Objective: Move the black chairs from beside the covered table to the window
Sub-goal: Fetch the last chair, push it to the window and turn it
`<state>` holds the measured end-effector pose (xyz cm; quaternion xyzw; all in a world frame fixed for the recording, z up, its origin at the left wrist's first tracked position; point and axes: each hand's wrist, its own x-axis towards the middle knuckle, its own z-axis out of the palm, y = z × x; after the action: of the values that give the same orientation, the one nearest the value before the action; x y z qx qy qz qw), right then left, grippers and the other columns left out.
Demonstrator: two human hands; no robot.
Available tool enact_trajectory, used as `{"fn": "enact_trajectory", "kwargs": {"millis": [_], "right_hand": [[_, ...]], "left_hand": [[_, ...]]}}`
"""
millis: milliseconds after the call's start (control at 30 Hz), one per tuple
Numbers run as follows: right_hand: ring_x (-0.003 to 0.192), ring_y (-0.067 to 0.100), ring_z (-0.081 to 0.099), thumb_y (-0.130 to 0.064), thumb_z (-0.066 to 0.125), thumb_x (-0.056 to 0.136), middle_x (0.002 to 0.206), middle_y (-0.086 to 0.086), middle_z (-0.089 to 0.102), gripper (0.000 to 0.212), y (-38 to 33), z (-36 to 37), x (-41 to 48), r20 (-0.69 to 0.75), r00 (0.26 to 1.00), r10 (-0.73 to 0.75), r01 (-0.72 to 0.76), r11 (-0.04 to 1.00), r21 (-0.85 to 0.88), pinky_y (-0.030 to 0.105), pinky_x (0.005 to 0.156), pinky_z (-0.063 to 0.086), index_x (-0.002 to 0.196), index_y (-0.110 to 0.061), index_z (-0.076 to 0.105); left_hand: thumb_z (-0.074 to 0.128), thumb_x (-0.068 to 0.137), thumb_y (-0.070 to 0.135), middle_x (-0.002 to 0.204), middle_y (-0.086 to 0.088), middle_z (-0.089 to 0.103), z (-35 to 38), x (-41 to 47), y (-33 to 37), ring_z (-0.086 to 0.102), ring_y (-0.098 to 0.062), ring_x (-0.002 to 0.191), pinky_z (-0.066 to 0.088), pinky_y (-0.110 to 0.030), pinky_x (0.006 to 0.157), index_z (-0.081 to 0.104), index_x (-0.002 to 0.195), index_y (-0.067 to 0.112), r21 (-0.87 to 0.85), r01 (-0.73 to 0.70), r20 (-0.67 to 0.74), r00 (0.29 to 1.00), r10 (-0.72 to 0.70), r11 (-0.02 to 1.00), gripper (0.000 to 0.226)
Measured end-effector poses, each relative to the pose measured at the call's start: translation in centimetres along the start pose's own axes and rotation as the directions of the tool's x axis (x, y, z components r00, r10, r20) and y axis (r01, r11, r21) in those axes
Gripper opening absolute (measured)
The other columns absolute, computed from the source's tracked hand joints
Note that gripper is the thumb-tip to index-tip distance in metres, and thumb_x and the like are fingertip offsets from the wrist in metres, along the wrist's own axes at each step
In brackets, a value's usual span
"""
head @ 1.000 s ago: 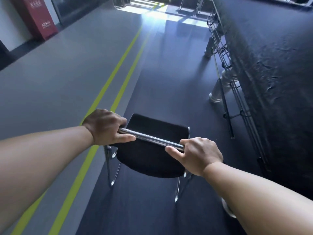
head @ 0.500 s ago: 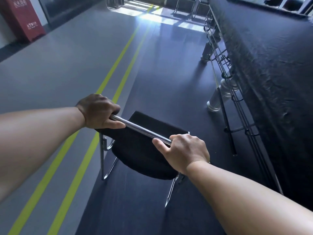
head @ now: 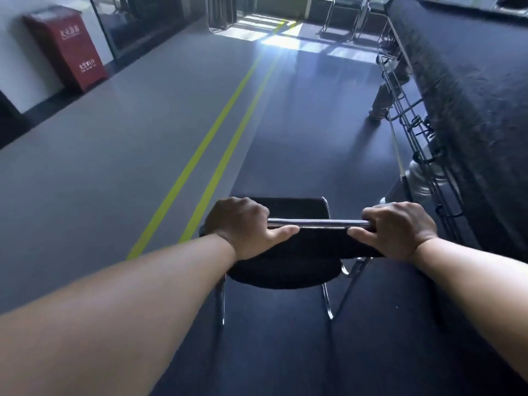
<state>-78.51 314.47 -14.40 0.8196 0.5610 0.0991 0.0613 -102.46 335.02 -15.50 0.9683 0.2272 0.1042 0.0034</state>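
The floor (head: 114,167) is smooth and grey on the left, and a darker strip runs along the right side. Two yellow lines (head: 200,155) run side by side along the boundary toward the far end. There, sunlight from the window (head: 337,0) falls in bright patches on the floor. One red cabinet (head: 64,47) stands against the left wall.

One covered table (head: 471,95), draped in dark cloth, extends along the right edge. Two pale table legs (head: 383,101) and a wire rack (head: 405,118) are visible beneath its near side.

One black chair (head: 297,252) is in the foreground, on the dark strip between the yellow lines and the covered table. It is near the table and well apart from the window. It has a black fabric seat and back pad on a chrome tube frame. Three leg tubes are visible below the seat. Whether its feet touch the floor cannot be determined. One chrome bar (head: 317,223) runs level across the top of the backrest.

The left hand (head: 240,224) grips the left end of the bar, fingers curled over it and thumb beneath. The right hand (head: 400,227) grips the right end the same way.

Chrome chair frames (head: 357,18) stand by the window; their number cannot be determined.
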Motion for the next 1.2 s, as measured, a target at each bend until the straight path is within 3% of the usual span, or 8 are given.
{"fn": "enact_trajectory", "kwargs": {"millis": [133, 333, 500, 600, 767, 867, 967, 1200], "right_hand": [[0.080, 0.029, 0.069, -0.084, 0.029, 0.074, 0.086, -0.004, 0.073, 0.069, 7.1, 2.2, 4.9, -0.044, 0.995, -0.085, 0.085, 0.996, -0.015, 0.034, 0.063, 0.044, 0.079, -0.024, 0.063], [0.073, 0.028, 0.067, -0.091, 0.014, 0.070, 0.078, -0.004, 0.070, 0.075, 10.1, 3.7, 9.6, -0.110, 0.990, -0.088, 0.091, 0.996, 0.025, 0.033, 0.058, 0.027, 0.066, -0.024, 0.049], [0.077, 0.030, 0.066, -0.094, 0.008, 0.067, 0.082, -0.004, 0.071, 0.087, 11.8, 4.5, 13.0, -0.118, 0.990, -0.076, 0.083, 0.995, 0.048, 0.033, 0.059, 0.030, 0.075, -0.022, 0.057], [0.075, 0.029, 0.066, -0.095, 0.008, 0.066, 0.078, -0.004, 0.070, 0.085, 12.1, 4.9, 15.4, -0.132, 0.991, -0.018, 0.026, 0.998, 0.058, 0.033, 0.059, 0.031, 0.070, -0.024, 0.054], [0.071, 0.028, 0.062, -0.098, 0.005, 0.066, 0.068, -0.005, 0.062, 0.090, 9.7, 5.2, 19.3, -0.089, 0.989, 0.119, -0.111, 0.990, 0.090, 0.034, 0.058, 0.030, 0.067, -0.024, 0.055], [0.060, 0.026, 0.049, -0.098, 0.008, 0.068, 0.056, -0.008, 0.043, 0.090, 8.2, 5.2, 23.3, -0.057, 0.970, 0.234, -0.228, 0.969, 0.100, 0.034, 0.058, 0.029, 0.064, -0.022, 0.056], [0.054, 0.020, 0.036, -0.098, 0.012, 0.068, 0.054, -0.009, 0.040, 0.089, 6.7, 5.3, 27.4, -0.005, 0.937, 0.348, -0.344, 0.928, 0.141, 0.035, 0.058, 0.027, 0.060, -0.021, 0.055], [0.063, 0.026, 0.046, -0.095, 0.009, 0.071, 0.059, -0.006, 0.046, 0.088, 4.6, 5.9, 36.7, 0.054, 0.881, 0.469, -0.471, 0.867, 0.162, 0.036, 0.059, 0.030, 0.063, -0.021, 0.057]], "left_hand": [[0.011, 0.067, 0.092, 0.063, 0.003, 0.053, 1.3, 5.0, 4.0, 0.053, -0.026, 0.067, 0.036, -0.033, 0.060, 0.050, 0.058, 0.019, -0.015, 0.124, 0.006, 0.992, -0.124, 0.992, 0.084], [0.013, 0.072, 0.092, 0.056, 0.007, 0.045, 2.6, 10.7, 2.9, 0.047, -0.022, 0.058, 0.025, -0.029, 0.052, 0.046, 0.055, 0.020, 0.045, 0.107, -0.042, 0.994, -0.105, 0.993, 0.081], [0.014, 0.073, 0.092, 0.052, 0.010, 0.039, 3.7, 15.0, 1.2, 0.039, -0.020, 0.054, 0.019, -0.028, 0.050, 0.043, 0.053, 0.021, 0.067, 0.071, -0.072, 0.995, -0.066, 0.995, 0.080], [0.004, 0.074, 0.093, 0.051, 0.010, 0.038, 4.4, 18.1, -1.0, 0.039, -0.019, 0.053, 0.018, -0.027, 0.049, 0.045, 0.053, 0.021, 0.075, 0.025, -0.100, 0.995, -0.017, 0.997, 0.086], [-0.008, 0.074, 0.091, 0.062, 0.005, 0.058, 5.6, 23.6, -7.5, 0.055, -0.024, 0.064, 0.031, -0.029, 0.056, 0.054, 0.060, 0.022, 0.063, -0.040, -0.123, 0.991, 0.048, 0.997, 0.094], [-0.004, 0.074, 0.091, 0.064, 0.005, 0.059, 6.5, 29.4, -12.1, 0.055, -0.025, 0.064, 0.032, -0.030, 0.058, 0.050, 0.059, 0.024, 0.073, -0.125, -0.143, 0.981, 0.135, 0.989, 0.087], [0.008, 0.079, 0.086, 0.060, 0.004, 0.056, 7.2, 35.1, -16.4, 0.046, -0.025, 0.057, 0.028, -0.030, 0.056, 0.048, 0.059, 0.020, 0.087, -0.224, -0.146, 0.961, 0.235, 0.971, 0.080], [0.019, 0.077, 0.079, 0.066, -0.007, 0.060, 8.4, 46.8, -23.2, 0.054, -0.032, 0.060, 0.028, -0.032, 0.057, 0.047, 0.063, 0.017, 0.057, -0.380, -0.172, 0.907, 0.384, 0.923, 0.070]]}}
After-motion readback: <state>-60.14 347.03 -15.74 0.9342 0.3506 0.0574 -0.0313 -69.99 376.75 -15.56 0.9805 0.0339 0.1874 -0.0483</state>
